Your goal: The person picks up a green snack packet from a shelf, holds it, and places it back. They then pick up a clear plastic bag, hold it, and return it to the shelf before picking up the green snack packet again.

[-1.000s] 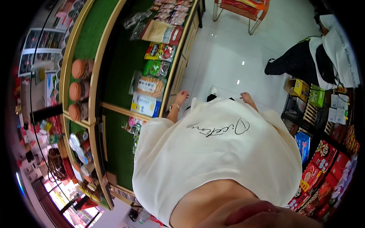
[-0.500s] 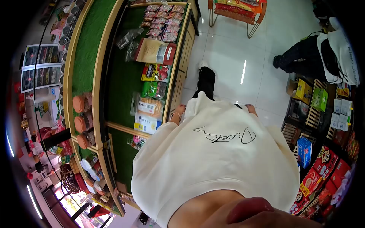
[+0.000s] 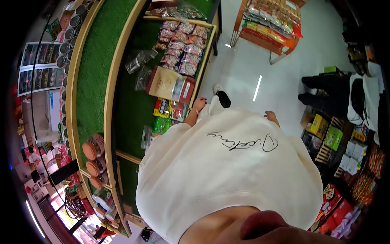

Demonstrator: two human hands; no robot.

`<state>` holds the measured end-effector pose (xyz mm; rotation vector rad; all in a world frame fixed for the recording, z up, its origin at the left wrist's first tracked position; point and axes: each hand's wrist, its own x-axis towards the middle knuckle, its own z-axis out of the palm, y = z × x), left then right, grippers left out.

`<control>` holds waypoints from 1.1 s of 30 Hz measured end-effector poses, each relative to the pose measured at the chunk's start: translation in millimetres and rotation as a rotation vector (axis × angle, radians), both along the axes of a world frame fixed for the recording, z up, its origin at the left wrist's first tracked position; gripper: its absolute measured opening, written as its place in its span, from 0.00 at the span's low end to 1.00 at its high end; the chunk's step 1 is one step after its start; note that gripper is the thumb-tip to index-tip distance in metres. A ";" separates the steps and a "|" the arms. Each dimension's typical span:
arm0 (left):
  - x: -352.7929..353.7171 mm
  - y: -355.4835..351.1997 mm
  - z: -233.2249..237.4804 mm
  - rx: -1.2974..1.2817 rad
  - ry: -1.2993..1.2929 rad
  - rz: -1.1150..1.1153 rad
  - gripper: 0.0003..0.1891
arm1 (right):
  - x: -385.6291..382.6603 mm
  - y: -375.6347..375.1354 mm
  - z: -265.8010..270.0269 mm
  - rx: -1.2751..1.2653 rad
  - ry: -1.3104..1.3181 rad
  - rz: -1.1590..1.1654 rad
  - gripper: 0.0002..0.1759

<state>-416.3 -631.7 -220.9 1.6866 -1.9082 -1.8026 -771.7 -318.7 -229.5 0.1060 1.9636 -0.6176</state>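
Left hand (image 3: 199,105) moved nearer pouch (image 3: 167,83) — loosely open; pouch's long axis across shelf (image 3: 134,107).

Floor (image 3: 239,73) streaked with glare — fisheye bend, black corners.

The pouch (image 3: 164,83) is tan and red, the sweatshirt (image 3: 231,175) cream

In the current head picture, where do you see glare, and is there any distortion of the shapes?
Head view: a white streak glares on the glossy floor, and the window at lower left looks overexposed; head view again: the wooden shelf rail bows, and black fills the rounded corners.
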 end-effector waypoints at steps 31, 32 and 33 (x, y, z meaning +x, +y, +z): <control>-98.4 -303.0 46.5 -0.289 0.014 0.624 0.10 | -175.9 -406.0 -43.3 -0.198 0.306 0.678 0.21; -109.4 -326.7 49.5 -0.328 -0.044 0.535 0.11 | -174.1 -445.4 -23.3 -0.202 0.246 0.636 0.19; -123.4 -350.2 53.4 -0.349 0.013 0.586 0.10 | -168.1 -487.4 -1.0 -0.206 0.187 0.593 0.18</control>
